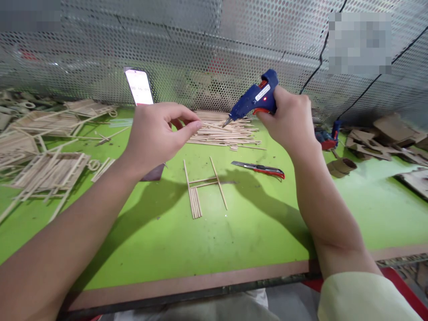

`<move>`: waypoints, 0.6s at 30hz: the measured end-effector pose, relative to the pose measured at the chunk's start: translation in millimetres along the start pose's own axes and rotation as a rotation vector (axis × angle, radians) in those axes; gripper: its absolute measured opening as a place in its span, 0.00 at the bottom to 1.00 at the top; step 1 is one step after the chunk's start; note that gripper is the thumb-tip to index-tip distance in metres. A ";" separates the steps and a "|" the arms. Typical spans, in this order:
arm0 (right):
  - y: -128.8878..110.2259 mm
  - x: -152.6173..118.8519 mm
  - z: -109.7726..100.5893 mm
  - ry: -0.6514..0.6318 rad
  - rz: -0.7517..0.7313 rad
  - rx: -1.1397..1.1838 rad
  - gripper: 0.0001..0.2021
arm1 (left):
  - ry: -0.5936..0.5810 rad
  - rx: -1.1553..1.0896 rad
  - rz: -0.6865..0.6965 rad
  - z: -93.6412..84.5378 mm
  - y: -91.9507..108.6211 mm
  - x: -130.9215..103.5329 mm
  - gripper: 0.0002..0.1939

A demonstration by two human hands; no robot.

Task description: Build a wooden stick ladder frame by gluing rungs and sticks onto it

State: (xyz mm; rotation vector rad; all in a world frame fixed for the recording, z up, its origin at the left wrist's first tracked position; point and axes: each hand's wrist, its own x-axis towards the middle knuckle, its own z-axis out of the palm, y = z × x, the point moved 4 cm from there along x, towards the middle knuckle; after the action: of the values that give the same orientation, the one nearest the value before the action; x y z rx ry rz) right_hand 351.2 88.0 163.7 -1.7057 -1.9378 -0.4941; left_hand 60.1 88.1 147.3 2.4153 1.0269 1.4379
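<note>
My right hand (290, 118) grips a blue hot glue gun (249, 101) with a small red light lit, its nozzle pointing down and left. My left hand (163, 131) pinches a thin wooden stick (214, 126) between thumb and fingertips. The far end of that stick lies close to the nozzle; whether they touch I cannot tell. Below both hands, a small frame of sticks (203, 182) lies on the green table (174, 254), two long sticks joined by two crosspieces. Several short sticks (195, 203) sit side by side at its lower left.
Behind the hands lies a pile of wooden sticks (230, 136). A utility knife (261, 169) rests right of the frame. A phone (139, 87) showing a timer leans at the back. Stick-built models (56, 174) crowd the left; cardboard pieces (381, 136) and a brown ring (341, 167) lie right.
</note>
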 end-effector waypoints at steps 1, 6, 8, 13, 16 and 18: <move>0.5 0.2 0.3 0.008 0.001 0.000 0.09 | -0.001 0.003 -0.008 -0.4 -0.4 0.0 0.04; 0.1 -0.1 -1.6 0.016 0.023 -0.016 0.08 | 0.021 0.022 0.003 -3.4 -0.3 0.3 0.04; -2.2 -0.8 -4.0 0.000 0.035 -0.030 0.09 | 0.023 0.022 0.002 -4.5 0.2 0.8 0.04; -7.1 -1.6 -9.1 -0.026 0.036 -0.055 0.12 | 0.018 0.025 -0.026 -6.3 0.4 1.8 0.05; -6.3 -1.2 -8.9 -0.034 0.039 -0.056 0.13 | 0.025 0.018 -0.021 -6.9 -0.2 1.6 0.04; -5.3 -0.8 -8.4 -0.042 0.042 -0.052 0.13 | 0.026 0.018 -0.014 -7.1 -0.7 1.5 0.04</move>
State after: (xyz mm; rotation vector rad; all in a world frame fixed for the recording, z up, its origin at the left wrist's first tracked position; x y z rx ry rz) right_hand 347.2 81.8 170.3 -1.7991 -1.9296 -0.5017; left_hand 54.4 88.1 151.8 2.4028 1.0657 1.4656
